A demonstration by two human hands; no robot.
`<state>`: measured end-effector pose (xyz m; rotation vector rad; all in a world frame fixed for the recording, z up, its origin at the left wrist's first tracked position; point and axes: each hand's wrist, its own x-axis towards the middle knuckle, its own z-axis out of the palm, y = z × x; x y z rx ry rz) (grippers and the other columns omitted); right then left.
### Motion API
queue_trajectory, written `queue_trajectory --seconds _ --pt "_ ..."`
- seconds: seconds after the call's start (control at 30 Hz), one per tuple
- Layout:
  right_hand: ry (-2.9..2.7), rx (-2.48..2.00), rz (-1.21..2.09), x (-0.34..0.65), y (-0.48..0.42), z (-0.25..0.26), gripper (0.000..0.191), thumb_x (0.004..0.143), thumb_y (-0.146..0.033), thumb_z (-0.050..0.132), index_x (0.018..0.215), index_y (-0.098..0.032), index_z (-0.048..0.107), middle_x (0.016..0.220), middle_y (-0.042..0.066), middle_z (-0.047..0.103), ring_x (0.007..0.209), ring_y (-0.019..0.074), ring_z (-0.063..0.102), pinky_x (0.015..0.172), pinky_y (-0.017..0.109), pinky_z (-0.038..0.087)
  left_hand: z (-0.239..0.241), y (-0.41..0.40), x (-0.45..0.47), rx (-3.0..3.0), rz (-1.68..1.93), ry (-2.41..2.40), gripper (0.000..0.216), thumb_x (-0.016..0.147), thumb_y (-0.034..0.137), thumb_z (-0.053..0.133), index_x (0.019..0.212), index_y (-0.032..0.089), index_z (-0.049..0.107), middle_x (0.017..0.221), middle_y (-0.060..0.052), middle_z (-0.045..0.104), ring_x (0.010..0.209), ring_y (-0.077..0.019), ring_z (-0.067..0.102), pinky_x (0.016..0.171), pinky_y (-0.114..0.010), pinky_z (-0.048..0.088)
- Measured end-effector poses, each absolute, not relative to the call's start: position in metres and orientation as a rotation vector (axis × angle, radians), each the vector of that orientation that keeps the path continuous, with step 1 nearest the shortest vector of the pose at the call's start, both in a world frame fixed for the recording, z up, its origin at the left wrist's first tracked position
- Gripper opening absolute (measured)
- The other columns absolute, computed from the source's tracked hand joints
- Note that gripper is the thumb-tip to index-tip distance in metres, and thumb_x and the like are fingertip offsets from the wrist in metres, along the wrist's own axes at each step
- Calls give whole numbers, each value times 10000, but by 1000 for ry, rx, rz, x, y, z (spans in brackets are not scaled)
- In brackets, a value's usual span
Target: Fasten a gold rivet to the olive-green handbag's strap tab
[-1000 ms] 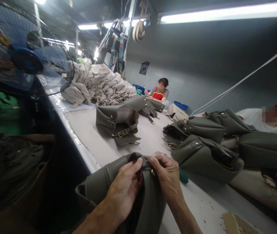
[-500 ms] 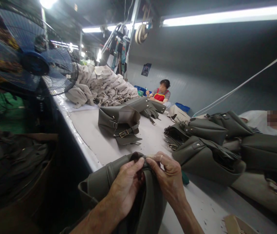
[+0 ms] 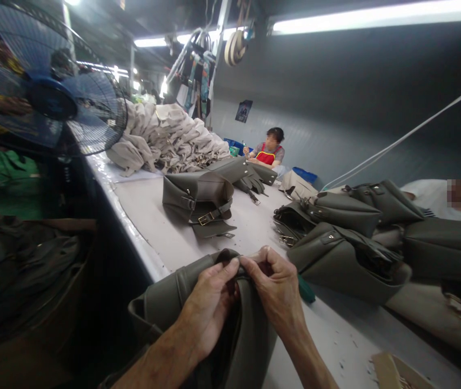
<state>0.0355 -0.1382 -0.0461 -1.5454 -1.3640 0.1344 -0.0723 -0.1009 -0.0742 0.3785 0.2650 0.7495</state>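
A grey-green leather handbag [image 3: 250,340] stands at the near edge of a long white table [image 3: 161,227]. My left hand [image 3: 208,308] is closed, pinching the top rim of the handbag from the left. My right hand [image 3: 276,292] is closed too, with fingertips pinched on the same rim from the right. The fingertips of both hands almost meet at the bag's top. What lies under the fingertips is hidden.
More grey handbags lie on the table: one [image 3: 200,202] in the middle, several [image 3: 343,259] at right. A heap of beige bags [image 3: 169,140] sits at the far end. A blue fan [image 3: 47,100] stands left. Two people [image 3: 268,151] sit at the table's far side.
My hands keep their pinch on the bag's rim; the right fingers have curled in a little more. The view has shifted slightly.
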Motion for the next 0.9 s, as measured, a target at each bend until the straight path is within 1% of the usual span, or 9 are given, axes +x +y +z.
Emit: queue_trajectory --seconds 0.17,0.33,0.47,0.6,0.7,0.77,0.83,0.9 --pt "-1417 -1507 220 42 -142 -44 333 835 -365 595 590 -162 495 560 -29 437 544 113 388 518 229 315 -74 -102 -74 390 752 244 138 785 202 695 850 81 682 709 -73 671 579 -138 606 566 -182 506" --pt "-1559 -1509 351 54 -145 -35 300 856 -357 565 637 -156 526 596 -20 455 568 117 405 523 228 321 -72 -104 -74 393 737 248 189 723 218 756 821 82 668 732 -83 675 658 -171 633 583 -190 502" --pt "-1538 -1561 274 50 -143 -34 301 839 -349 575 616 -167 486 576 -28 449 552 114 404 510 225 315 -71 -104 -75 404 742 273 196 704 227 770 783 92 652 716 -79 672 629 -166 626 549 -186 488" --pt "-1503 -1608 163 45 -142 -37 307 829 -342 587 601 -172 469 563 -26 465 550 119 420 518 231 316 -72 -103 -75 422 737 273 202 719 242 763 803 93 657 714 -74 672 592 -152 615 547 -191 488" --pt "-1536 -1609 203 49 -141 -35 231 826 -336 600 677 -169 543 592 -21 494 561 129 442 528 239 326 -72 -103 -75 422 740 277 216 710 239 773 822 94 659 726 -71 673 627 -163 627 590 -205 505" --pt "-1605 -1573 241 52 -141 -32 199 835 -334 596 730 -166 584 622 -13 510 578 135 450 541 245 335 -73 -103 -75 410 740 270 194 720 223 763 827 96 662 734 -70 673 629 -158 626 593 -199 506" --pt "-1658 -1523 247 54 -141 -30 219 849 -331 586 706 -165 582 629 -7 513 588 137 451 549 248 339 -73 -103 -75 400 740 265 156 741 208 741 816 95 665 726 -69 671 604 -146 615 568 -186 500" --pt "-1650 -1496 216 52 -140 -31 271 850 -326 583 635 -168 534 605 -10 496 575 132 439 539 246 333 -73 -103 -75 400 740 262 121 767 201 715 798 94 667 713 -70 668 582 -136 604 549 -179 494"
